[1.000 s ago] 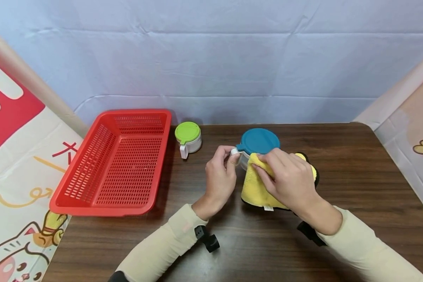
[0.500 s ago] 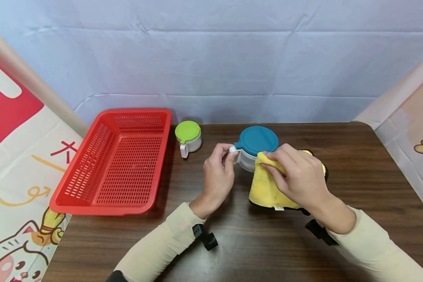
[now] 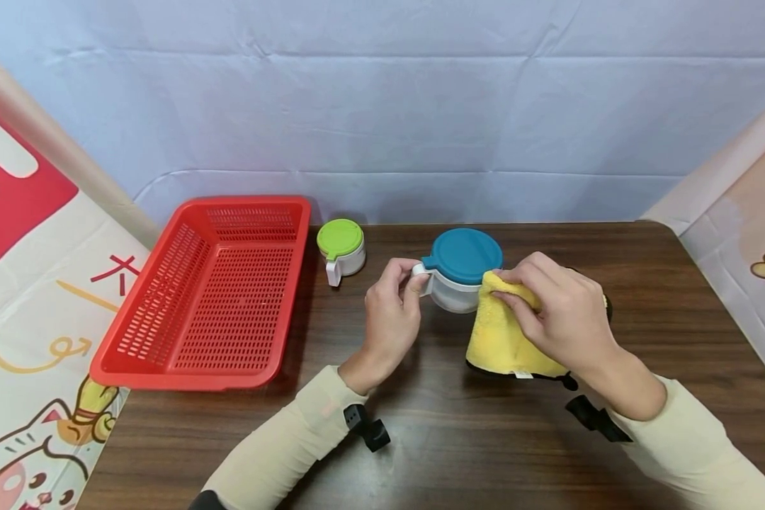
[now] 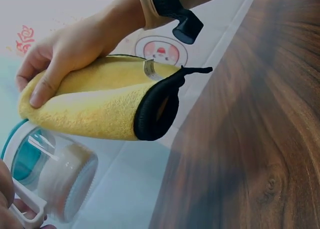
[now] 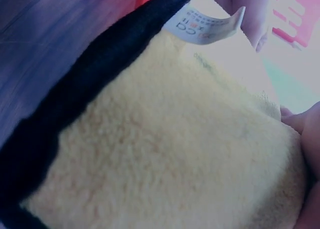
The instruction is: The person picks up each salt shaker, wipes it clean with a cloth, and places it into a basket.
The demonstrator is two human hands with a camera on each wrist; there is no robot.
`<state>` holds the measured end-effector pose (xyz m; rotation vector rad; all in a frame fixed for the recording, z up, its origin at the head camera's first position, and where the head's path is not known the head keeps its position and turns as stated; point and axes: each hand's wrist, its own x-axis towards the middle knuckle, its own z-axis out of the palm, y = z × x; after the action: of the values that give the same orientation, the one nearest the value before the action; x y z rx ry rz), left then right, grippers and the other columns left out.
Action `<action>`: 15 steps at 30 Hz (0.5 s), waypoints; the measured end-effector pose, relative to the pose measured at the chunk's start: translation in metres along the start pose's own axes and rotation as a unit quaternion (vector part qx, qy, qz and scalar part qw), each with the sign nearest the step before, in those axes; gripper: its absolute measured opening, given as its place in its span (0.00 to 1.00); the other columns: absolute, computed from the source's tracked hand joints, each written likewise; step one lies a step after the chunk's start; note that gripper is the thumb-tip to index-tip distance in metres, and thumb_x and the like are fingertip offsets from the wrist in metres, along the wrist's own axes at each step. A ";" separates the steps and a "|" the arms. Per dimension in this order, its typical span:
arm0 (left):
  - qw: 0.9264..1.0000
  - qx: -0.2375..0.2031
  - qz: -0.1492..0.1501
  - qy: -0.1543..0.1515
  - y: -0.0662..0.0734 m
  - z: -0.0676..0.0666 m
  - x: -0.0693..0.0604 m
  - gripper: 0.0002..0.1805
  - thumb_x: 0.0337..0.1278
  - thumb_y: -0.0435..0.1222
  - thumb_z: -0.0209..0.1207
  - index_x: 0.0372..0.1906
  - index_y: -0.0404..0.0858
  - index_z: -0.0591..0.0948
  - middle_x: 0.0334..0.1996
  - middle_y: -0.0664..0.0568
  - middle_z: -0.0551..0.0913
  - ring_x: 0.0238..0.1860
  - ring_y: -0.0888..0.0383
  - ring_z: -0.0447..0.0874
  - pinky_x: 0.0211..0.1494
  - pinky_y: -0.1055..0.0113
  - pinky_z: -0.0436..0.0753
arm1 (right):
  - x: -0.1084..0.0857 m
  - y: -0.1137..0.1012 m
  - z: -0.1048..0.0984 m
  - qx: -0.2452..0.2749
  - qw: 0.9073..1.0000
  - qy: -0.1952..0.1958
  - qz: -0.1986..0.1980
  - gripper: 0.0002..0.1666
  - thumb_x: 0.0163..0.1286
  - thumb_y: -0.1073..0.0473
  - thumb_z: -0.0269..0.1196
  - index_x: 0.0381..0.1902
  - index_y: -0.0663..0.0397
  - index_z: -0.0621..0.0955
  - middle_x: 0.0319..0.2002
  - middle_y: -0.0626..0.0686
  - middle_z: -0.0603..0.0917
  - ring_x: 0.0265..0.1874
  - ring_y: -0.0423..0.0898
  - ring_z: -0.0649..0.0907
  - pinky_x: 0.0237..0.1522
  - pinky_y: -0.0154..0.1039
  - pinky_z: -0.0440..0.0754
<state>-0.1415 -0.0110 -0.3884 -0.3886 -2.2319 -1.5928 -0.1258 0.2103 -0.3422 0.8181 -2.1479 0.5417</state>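
A clear jar with a blue lid (image 3: pixel 467 255) is at the middle of the table; in the left wrist view the jar (image 4: pixel 67 181) shows its clear wall. My left hand (image 3: pixel 390 319) pinches its white handle (image 3: pixel 423 273) between thumb and fingers. On the jar's right side, my right hand (image 3: pixel 564 315) grips a folded yellow cloth (image 3: pixel 506 333) with black edging, its top corner at the rim of the lid. The cloth (image 5: pixel 165 144) fills most of the right wrist view and hides much of that hand.
Left on the table is a red perforated basket (image 3: pixel 229 304). A smaller jar with a green lid (image 3: pixel 340 238) stands between the basket and the blue-lidded jar. A pale cloth backdrop (image 3: pixel 382 113) rises behind the brown wooden table (image 3: pixel 446 439).
My right hand and the yellow cloth have moved right along the jar, uncovering more of its clear wall. My left hand keeps its pinch on the handle, slightly further left.
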 end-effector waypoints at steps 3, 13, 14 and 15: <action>1.000 -0.001 -0.001 -0.003 0.000 -0.001 0.000 0.08 0.73 0.33 0.57 0.49 0.32 0.78 0.49 0.43 0.88 0.45 0.56 0.86 0.50 0.62 0.85 | 0.000 0.005 -0.001 -0.002 1.000 -0.001 0.003 0.26 0.79 0.42 0.56 0.35 0.57 0.86 0.30 0.50 0.83 0.16 0.41 0.75 0.18 0.35 0.69; 1.000 -0.001 -0.003 -0.011 0.001 -0.001 0.000 0.08 0.74 0.33 0.57 0.50 0.32 0.78 0.49 0.43 0.87 0.44 0.56 0.85 0.49 0.64 0.85 | 0.001 0.021 -0.007 -0.008 0.999 -0.021 0.044 0.08 0.63 0.61 0.74 0.39 0.56 0.88 0.33 0.52 0.82 0.20 0.43 0.77 0.18 0.37 0.69; 1.000 -0.001 -0.001 -0.011 0.001 -0.001 0.000 0.08 0.74 0.33 0.57 0.50 0.32 0.78 0.49 0.43 0.87 0.44 0.56 0.85 0.49 0.64 0.85 | 0.002 0.022 -0.008 -0.011 0.999 -0.024 0.048 0.11 0.58 0.65 0.76 0.39 0.56 0.88 0.33 0.52 0.82 0.20 0.43 0.77 0.18 0.37 0.68; 1.000 -0.002 0.001 -0.011 0.001 -0.001 0.000 0.08 0.73 0.33 0.57 0.49 0.32 0.78 0.49 0.43 0.87 0.44 0.56 0.85 0.49 0.64 0.85 | 0.002 0.023 -0.008 -0.012 0.998 -0.023 0.051 0.15 0.53 0.69 0.77 0.39 0.56 0.88 0.33 0.52 0.82 0.21 0.43 0.77 0.18 0.37 0.68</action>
<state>-0.1409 -0.0113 -0.3870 -0.4117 -2.2438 -1.6006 -0.1392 0.2308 -0.3382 0.7177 -2.2432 0.5518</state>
